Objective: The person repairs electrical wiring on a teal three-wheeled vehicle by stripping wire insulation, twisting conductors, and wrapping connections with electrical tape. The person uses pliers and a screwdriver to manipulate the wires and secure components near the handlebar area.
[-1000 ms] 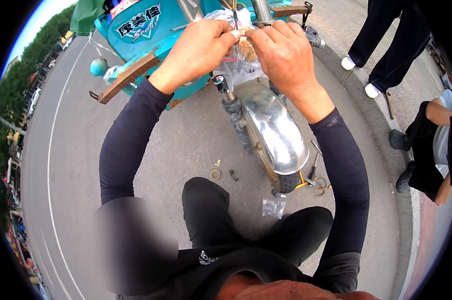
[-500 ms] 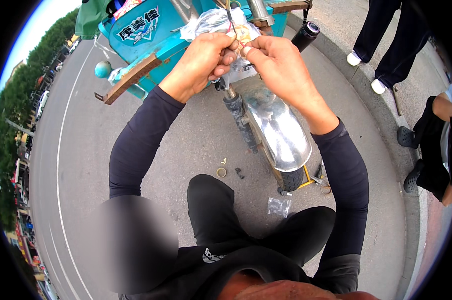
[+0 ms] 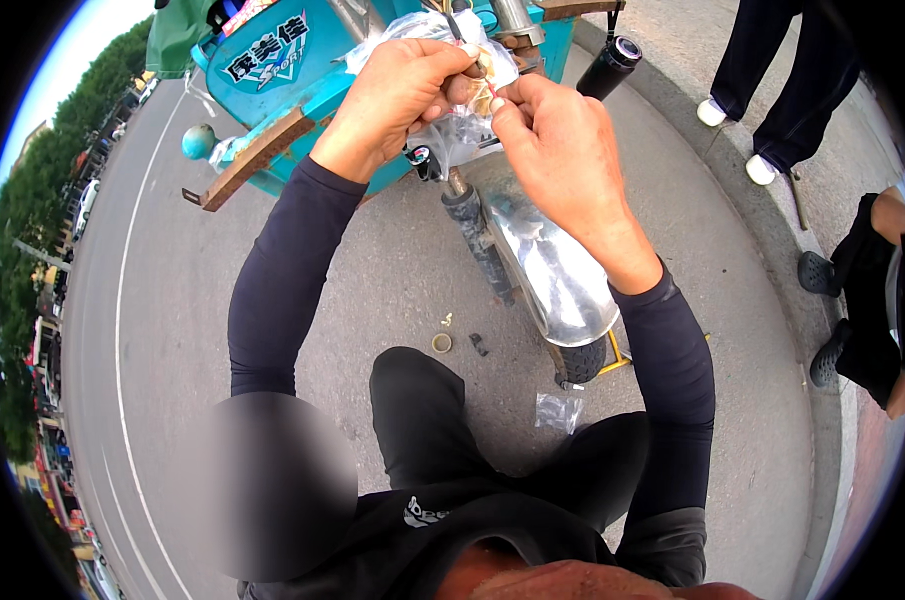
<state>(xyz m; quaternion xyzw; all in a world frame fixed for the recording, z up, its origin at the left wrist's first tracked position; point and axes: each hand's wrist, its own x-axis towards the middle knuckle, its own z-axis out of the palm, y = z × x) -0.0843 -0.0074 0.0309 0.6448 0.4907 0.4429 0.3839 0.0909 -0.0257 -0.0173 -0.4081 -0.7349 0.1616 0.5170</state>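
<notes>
My left hand (image 3: 398,100) pinches a dark wire (image 3: 457,28) between thumb and forefinger, its other fingers curled. Just to the right, my right hand (image 3: 568,155) is closed on the end of a thin red wire (image 3: 491,88), thumb against forefinger. The fingertips partly hide where the two wires meet. Behind and below them spreads a clear plastic bag (image 3: 458,140), bunched at the front of a turquoise vehicle (image 3: 328,70). Under my right hand lies a shiny metal mudguard (image 3: 553,270) over a black tyre (image 3: 581,362).
A rusty metal bar (image 3: 258,160) juts out on the left, near a turquoise ball (image 3: 199,141). A black cylinder (image 3: 613,65) hangs at right. On the ground lie a tape roll (image 3: 442,343) and a small clear bag (image 3: 559,412). People stand and sit by the kerb (image 3: 743,190).
My right hand has tilted more upright, its forearm shifting left. My left hand has moved slightly up and left. A little more of the red wire shows between them.
</notes>
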